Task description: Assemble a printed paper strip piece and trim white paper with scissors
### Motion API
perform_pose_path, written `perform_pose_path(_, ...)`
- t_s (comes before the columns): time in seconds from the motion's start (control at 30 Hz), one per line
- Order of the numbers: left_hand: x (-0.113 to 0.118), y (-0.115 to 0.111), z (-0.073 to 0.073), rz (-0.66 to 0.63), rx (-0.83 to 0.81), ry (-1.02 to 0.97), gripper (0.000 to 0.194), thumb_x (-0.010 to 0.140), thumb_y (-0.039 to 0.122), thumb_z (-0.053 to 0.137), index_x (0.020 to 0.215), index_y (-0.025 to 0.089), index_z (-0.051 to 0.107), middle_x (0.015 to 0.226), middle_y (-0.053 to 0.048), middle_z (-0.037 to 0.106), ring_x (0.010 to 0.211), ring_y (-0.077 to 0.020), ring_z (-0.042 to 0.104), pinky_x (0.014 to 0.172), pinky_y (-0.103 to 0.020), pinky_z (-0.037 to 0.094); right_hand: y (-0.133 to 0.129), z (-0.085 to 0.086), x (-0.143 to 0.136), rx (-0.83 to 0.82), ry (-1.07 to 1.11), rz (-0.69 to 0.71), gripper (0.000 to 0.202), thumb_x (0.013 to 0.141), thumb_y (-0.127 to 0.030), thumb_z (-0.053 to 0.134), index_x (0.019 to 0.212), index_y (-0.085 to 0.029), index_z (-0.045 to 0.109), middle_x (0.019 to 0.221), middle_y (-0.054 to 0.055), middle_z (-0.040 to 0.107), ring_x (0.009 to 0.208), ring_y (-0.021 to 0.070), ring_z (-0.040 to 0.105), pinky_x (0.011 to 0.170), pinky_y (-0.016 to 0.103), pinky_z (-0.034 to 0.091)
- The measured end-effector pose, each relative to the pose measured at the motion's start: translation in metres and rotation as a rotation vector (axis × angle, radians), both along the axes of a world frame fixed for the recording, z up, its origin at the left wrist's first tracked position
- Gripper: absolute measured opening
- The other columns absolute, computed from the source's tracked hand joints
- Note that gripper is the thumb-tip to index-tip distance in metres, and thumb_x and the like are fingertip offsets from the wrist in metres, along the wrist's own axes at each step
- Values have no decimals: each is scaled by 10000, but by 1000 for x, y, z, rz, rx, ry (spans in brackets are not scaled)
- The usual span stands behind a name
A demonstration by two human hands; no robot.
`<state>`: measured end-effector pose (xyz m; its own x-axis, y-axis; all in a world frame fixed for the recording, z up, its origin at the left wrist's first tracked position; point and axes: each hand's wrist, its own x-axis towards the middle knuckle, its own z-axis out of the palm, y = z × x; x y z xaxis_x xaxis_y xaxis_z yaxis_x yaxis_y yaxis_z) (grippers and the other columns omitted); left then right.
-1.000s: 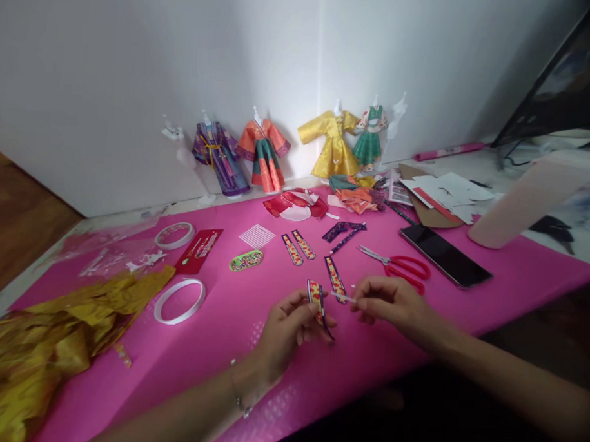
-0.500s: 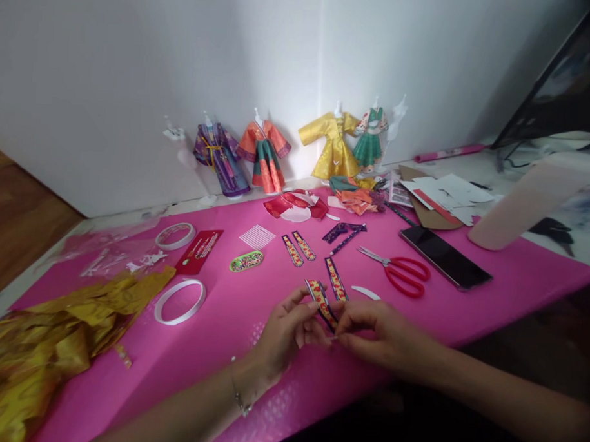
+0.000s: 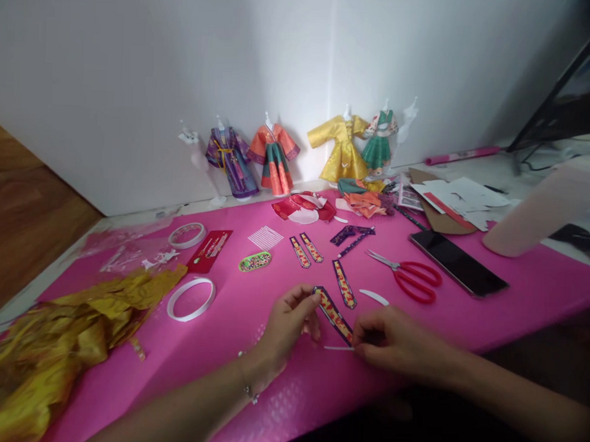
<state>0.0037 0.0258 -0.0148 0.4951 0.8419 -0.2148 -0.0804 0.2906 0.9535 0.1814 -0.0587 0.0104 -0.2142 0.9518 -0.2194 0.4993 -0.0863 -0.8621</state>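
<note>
A yellow and red floral fabric strip with dark edging (image 3: pixel 334 316) stretches between my two hands, slanting down to the right. My left hand (image 3: pixel 290 317) pinches its upper end between thumb and finger. At its lower end, my right hand (image 3: pixel 380 337) has thumb and fingertips closed on it. A thin white strip (image 3: pixel 337 348) sticks out leftward from beside the right fingertips; I cannot tell if it is held too. A matching floral strip (image 3: pixel 344 284) lies just beyond my hands, with a curved white piece (image 3: pixel 374 297) to its right.
Red-handled scissors (image 3: pixel 416 277) and a phone (image 3: pixel 458 262) lie to the right. Two white tape rolls (image 3: pixel 191 299) and crumpled golden fabric (image 3: pixel 72 342) are on the left. Small dressed mannequins (image 3: pixel 343 145) stand along the wall, behind a red fabric piece (image 3: pixel 305 207).
The held strip has gone from curled to straighter and flatter as my right hand moved slightly right and away from my left. The thin white strip now shows. The view has shifted slightly.
</note>
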Motion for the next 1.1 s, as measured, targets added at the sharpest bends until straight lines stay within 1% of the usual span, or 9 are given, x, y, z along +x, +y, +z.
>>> perform_pose_path(0.17,-2,0,3,-32,73,104,187,754,364,621,794,199,543,370,100,477,296,-81,394,333,-176,345,-2,-3,3,-40,-30,11,140,696,-111,501,698,-139,638,608,-27,545,579,116,472,516,220,330)
perform_pose_path(0.3,-6,3,6,-80,163,228,152,759,341,606,770,198,555,375,88,474,306,-99,397,329,-191,319,-4,-1,4,-67,-79,29,165,683,-96,505,709,-145,660,601,-29,575,564,113,481,504,219,320)
perform_pose_path(0.47,-7,8,9,-101,371,335,92,759,261,618,717,180,609,511,64,491,419,-81,387,420,-196,271,-5,6,3,-79,-163,53,173,676,-94,510,699,-156,670,597,-30,589,550,108,487,497,216,319)
perform_pose_path(0.63,-8,12,5,-112,581,413,102,756,140,608,669,186,638,636,21,561,568,-120,454,537,-233,328,-5,14,1,-29,-296,61,189,674,-85,518,691,-160,691,578,-25,592,527,102,477,469,209,290)
perform_pose_path(0.77,-11,16,-4,-102,660,447,138,807,159,599,906,195,689,744,1,588,622,-142,485,578,-254,356,-5,16,2,-22,-331,54,202,653,-70,534,679,-168,708,523,-39,550,479,91,431,442,210,255)
perform_pose_path(0.83,-12,17,-7,-84,682,450,265,812,156,599,1067,200,657,842,-10,594,632,-138,483,585,-257,364,-3,14,4,-15,-297,19,209,646,-68,541,685,-171,719,508,-44,529,471,90,419,438,209,245)
perform_pose_path(0.93,-14,18,-6,-43,711,434,326,831,144,570,1151,204,591,966,-25,566,638,-127,460,595,-258,370,1,8,5,20,-233,-55,172,665,-102,561,687,-165,720,492,-49,489,469,92,393,437,213,233)
perform_pose_path(1.03,-14,15,3,-39,739,404,164,902,207,516,1048,193,588,915,-20,536,637,-132,431,601,-261,363,4,4,6,57,-188,-91,143,696,-140,572,687,-158,714,490,-49,474,473,94,383,441,214,236)
perform_pose_path(1.1,-13,12,9,-106,762,386,118,918,262,517,901,186,606,831,-13,529,649,-142,444,614,-268,358,6,4,6,85,-161,-116,147,705,-139,566,679,-157,709,496,-46,480,479,94,391,450,213,246)
